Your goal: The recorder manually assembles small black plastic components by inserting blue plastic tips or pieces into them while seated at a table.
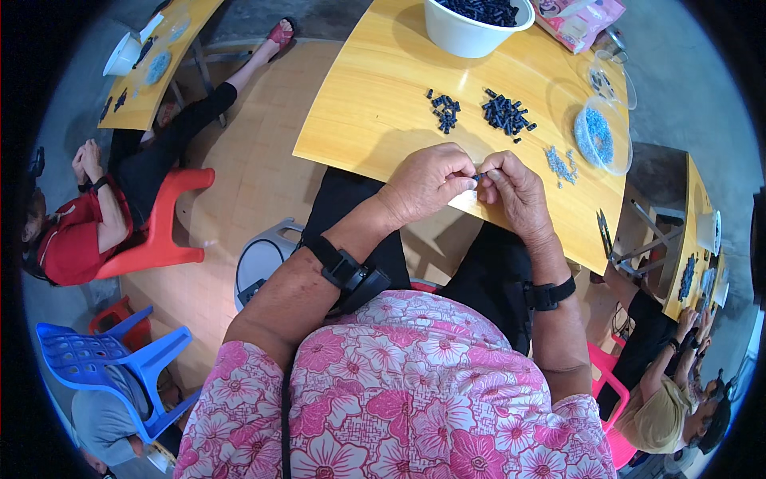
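Over the near edge of the yellow wooden table (367,104), my left hand (431,182) and my right hand (515,191) meet with fingertips pinched together. Between them is a small black cylindrical part (477,177), mostly covered by the fingers. Just beyond my hands lie two piles of similar black parts: a smaller pile (445,113) and a larger pile (507,113). To the right of my right hand, small pale-blue pieces (561,165) are scattered. A clear round tub (604,136) of the same pale-blue pieces stands further right.
A white bowl (471,36) full of black parts stands at the far edge, beside a pink package (578,20). Black snips (605,233) lie by the right edge. People sit left and right at other tables; a blue chair (148,363) is behind left.
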The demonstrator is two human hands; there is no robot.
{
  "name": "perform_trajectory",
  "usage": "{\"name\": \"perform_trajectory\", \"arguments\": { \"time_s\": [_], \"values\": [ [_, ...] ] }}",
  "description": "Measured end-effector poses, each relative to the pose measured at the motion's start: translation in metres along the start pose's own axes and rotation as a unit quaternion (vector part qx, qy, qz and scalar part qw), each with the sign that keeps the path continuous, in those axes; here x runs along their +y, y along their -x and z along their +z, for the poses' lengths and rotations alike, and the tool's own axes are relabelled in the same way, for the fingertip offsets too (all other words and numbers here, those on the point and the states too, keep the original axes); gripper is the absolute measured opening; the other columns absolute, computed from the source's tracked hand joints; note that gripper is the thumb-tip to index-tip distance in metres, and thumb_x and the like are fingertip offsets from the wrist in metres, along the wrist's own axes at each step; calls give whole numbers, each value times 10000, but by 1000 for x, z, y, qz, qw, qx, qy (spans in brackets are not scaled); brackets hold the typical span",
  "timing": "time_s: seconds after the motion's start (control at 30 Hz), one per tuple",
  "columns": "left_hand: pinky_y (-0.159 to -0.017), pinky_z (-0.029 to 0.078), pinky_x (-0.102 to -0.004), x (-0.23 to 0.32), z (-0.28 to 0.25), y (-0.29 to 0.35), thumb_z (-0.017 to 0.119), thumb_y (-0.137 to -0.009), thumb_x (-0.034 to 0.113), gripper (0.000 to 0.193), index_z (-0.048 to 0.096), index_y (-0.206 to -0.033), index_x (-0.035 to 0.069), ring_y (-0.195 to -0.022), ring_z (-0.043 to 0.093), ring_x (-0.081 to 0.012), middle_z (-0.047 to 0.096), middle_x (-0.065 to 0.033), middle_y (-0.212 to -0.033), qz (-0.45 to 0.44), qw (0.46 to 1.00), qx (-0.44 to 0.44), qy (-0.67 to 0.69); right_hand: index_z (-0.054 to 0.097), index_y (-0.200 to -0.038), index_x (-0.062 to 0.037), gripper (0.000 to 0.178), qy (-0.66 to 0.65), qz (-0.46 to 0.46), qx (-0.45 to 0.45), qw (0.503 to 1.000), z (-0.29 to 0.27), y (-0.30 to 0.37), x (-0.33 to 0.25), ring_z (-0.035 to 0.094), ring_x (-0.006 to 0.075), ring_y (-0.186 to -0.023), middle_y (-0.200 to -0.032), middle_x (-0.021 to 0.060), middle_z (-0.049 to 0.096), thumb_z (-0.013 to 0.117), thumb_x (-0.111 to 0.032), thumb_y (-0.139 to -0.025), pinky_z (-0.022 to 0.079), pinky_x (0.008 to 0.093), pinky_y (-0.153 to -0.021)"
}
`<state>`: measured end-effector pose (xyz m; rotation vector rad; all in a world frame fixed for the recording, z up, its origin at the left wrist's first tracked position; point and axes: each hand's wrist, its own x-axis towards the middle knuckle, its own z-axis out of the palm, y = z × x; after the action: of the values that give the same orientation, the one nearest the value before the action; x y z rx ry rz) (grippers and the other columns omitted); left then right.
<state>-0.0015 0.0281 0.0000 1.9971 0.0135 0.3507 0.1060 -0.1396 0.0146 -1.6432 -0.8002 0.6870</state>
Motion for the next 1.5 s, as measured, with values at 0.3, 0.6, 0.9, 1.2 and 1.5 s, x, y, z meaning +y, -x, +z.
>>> {"name": "perform_trajectory", "arguments": {
  "time_s": [0.3, 0.6, 0.9, 1.2, 1.5],
  "values": [
    [-698, 470, -364, -1, -2, 0, 678, -831, 122, 119, 599, -833, 33, -760, 583, -288, 582, -104, -807, 21, 1000, -8, -4, 576, -954, -33, 102, 24, 11, -62, 998, -10, -6, -2, 518, 88, -689, -770, -1, 553, 487, -44, -1002, 460, 230, -673],
    [-705, 467, -360, -1, -3, -1, 670, -825, 128, 119, 608, -809, 27, -765, 585, -277, 581, -104, -792, 27, 999, -21, 5, 585, -955, -32, 104, 16, 9, -88, 996, -11, -7, -6, 508, 92, -702, -775, 1, 542, 488, -17, -988, 452, 228, -690],
    [-711, 476, -339, 0, -1, 0, 675, -817, 114, 112, 617, -822, 19, -775, 596, -256, 600, -94, -821, 11, 1000, -11, 8, 622, -987, -27, 121, 23, -17, -44, 999, -5, 0, 8, 542, 102, -713, -792, 8, 579, 502, -8, -977, 465, 236, -680],
    [-694, 490, -308, 1, 4, 0, 689, -807, 86, 94, 646, -849, 14, -761, 616, -209, 629, -74, -842, -32, 999, 12, 23, 670, -982, 1, 99, -31, -22, 111, 993, 11, 7, 19, 564, 77, -719, -821, -5, 635, 584, -33, -947, 483, 225, -683],
    [-695, 498, -302, 0, 3, 0, 695, -813, 97, 102, 660, -856, 12, -766, 625, -200, 645, -73, -847, -15, 1000, 22, 7, 695, -1031, 9, 156, -67, -14, 113, 991, 12, 7, 13, 578, 83, -697, -825, 43, 663, 592, -86, -961, 483, 222, -687]
  ]
}}
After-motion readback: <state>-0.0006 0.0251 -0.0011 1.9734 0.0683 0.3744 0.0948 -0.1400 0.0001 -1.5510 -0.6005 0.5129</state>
